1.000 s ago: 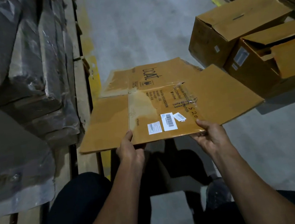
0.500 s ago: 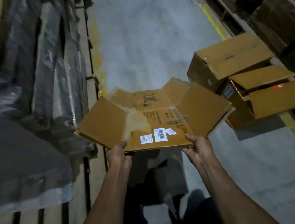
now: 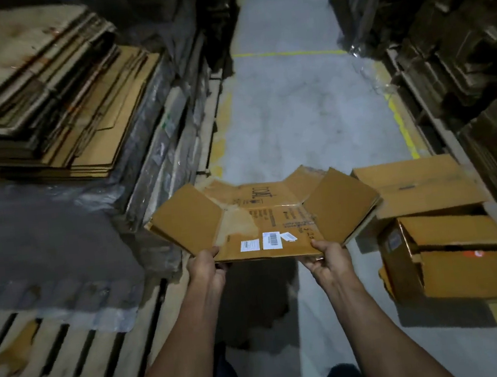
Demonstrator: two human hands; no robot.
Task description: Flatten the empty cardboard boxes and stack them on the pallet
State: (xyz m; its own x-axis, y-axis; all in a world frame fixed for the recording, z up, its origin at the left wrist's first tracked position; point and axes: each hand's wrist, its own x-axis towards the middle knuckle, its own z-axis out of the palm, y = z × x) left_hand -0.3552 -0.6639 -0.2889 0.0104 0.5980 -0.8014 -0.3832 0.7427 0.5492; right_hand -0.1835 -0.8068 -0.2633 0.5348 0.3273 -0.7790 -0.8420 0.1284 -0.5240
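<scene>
A: Where's the flattened box point(image 3: 263, 217) now?

B: Up in the air over the aisle floor point(image 3: 294, 115), held by its near edge. The left hand point(image 3: 206, 269) pinches that edge at one corner of the labelled panel, thumb on top, and the right hand point(image 3: 331, 256) pinches the other corner the same way.

A: What changed?

B: A second ago the side flaps lay nearly level with the panel. Now the flaps outside each grip have tipped upward, so the sheet sags into a shallow trough between the hands. The view has also risen: the stack of flattened cardboard point(image 3: 38, 97) has come into sight, up and to the left of the left hand.

A: Meaning?

B: I'd judge the flattening is done and the carry to the stack is under way. The wooden pallet point(image 3: 73, 347) lies below and left of the left grip.

A: And the rest?

B: Two unflattened boxes point(image 3: 452, 245) sit on the floor just right of the right hand, so the task looks well short of finished.
</scene>
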